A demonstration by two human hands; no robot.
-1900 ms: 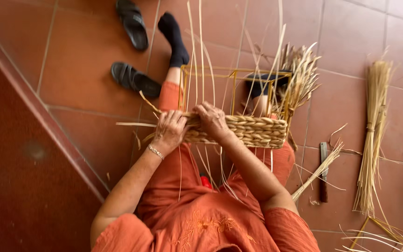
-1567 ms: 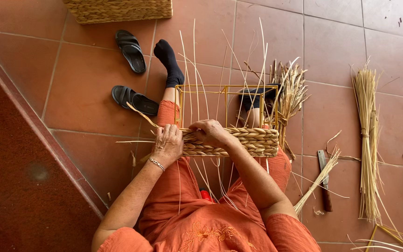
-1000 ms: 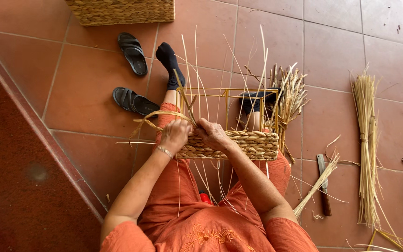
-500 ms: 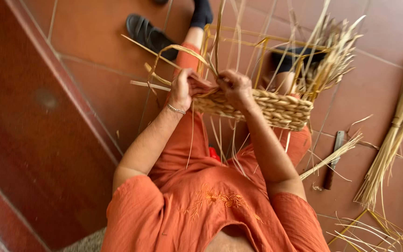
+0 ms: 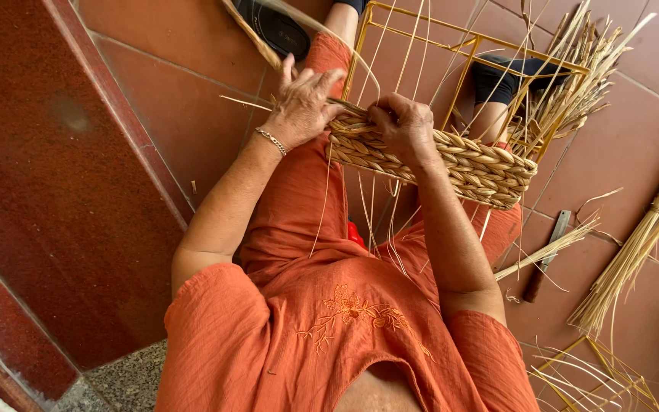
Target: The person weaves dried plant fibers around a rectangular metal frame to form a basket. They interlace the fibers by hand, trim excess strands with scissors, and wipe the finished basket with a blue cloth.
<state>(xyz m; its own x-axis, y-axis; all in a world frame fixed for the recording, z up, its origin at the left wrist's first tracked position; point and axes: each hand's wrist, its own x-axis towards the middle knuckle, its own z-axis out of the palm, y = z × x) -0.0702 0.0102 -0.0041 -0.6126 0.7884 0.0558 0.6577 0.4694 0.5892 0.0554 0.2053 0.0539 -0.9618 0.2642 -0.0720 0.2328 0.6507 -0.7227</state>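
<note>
A half-woven straw basket (image 5: 476, 164) on a yellow wire frame (image 5: 467, 46) rests across my lap. My left hand (image 5: 301, 103) grips the basket's left corner, where a flat straw strand (image 5: 257, 38) runs up and away. My right hand (image 5: 403, 128) presses on the woven band just beside it, fingers curled over the rim. Thin upright stalks (image 5: 413, 38) rise from the weave. I wear orange clothes and a thin bracelet (image 5: 271, 140) on the left wrist.
A bundle of straw (image 5: 638, 244) lies on the red floor tiles at the right, with a dark-handled knife (image 5: 544, 258) near it. A black sandal (image 5: 276, 27) sits at the top. A dark red stone ledge (image 5: 55, 191) runs along the left.
The view has tilted and come closer to the basket. My left hand has pulled the flat strand round the left corner and now clamps it against the weave; the right hand stays on the rim.
</note>
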